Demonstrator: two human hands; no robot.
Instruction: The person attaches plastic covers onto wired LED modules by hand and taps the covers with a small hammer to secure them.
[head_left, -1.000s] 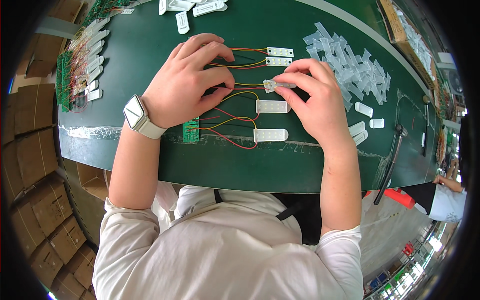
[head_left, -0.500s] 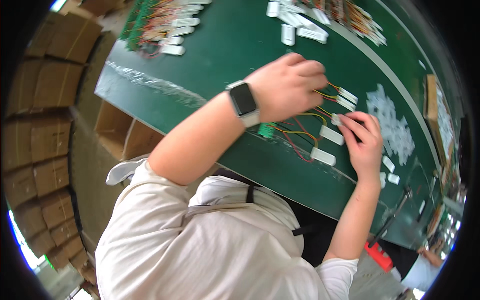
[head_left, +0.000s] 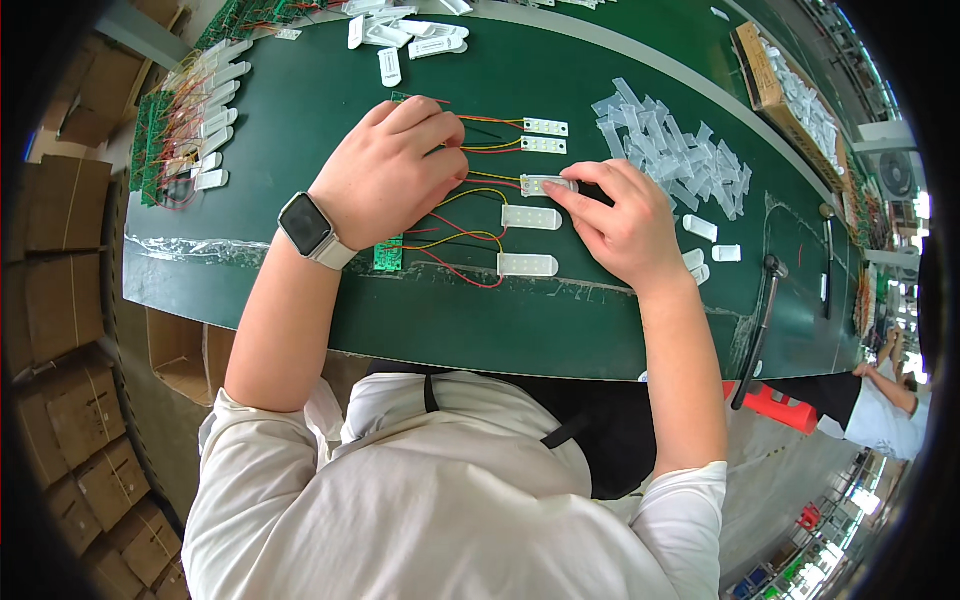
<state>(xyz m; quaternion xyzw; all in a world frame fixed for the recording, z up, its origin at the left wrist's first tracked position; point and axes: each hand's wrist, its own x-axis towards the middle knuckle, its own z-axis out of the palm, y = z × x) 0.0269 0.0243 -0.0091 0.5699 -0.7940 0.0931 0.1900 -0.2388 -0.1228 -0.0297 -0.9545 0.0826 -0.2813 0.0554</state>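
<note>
My right hand (head_left: 628,222) pinches a white LED board (head_left: 536,186) by its right end, thumb across its face; a pale case seems to lie under it. Red and yellow wires (head_left: 492,177) run from that board to the curled fingertips of my left hand (head_left: 405,152), which hide whatever they grip. Beyond it lie two bare LED boards (head_left: 545,136) on wires. Nearer me, two more LED boards sit in rounded white cases (head_left: 531,217), wired toward the left. A green circuit board (head_left: 388,254) shows below my left hand.
Loose clear plastic pieces (head_left: 680,150) are heaped at right, near several small white parts (head_left: 700,228). White cases (head_left: 400,40) pile up at the back. Wired circuit boards (head_left: 155,140) line the far left. A black-handled tool (head_left: 765,315) and a carton (head_left: 765,85) are at right.
The whole view has turned and shifted, moving the table's contents leftward. My right hand still pinches the LED board, its face now more visible. My left hand stays over the wires.
</note>
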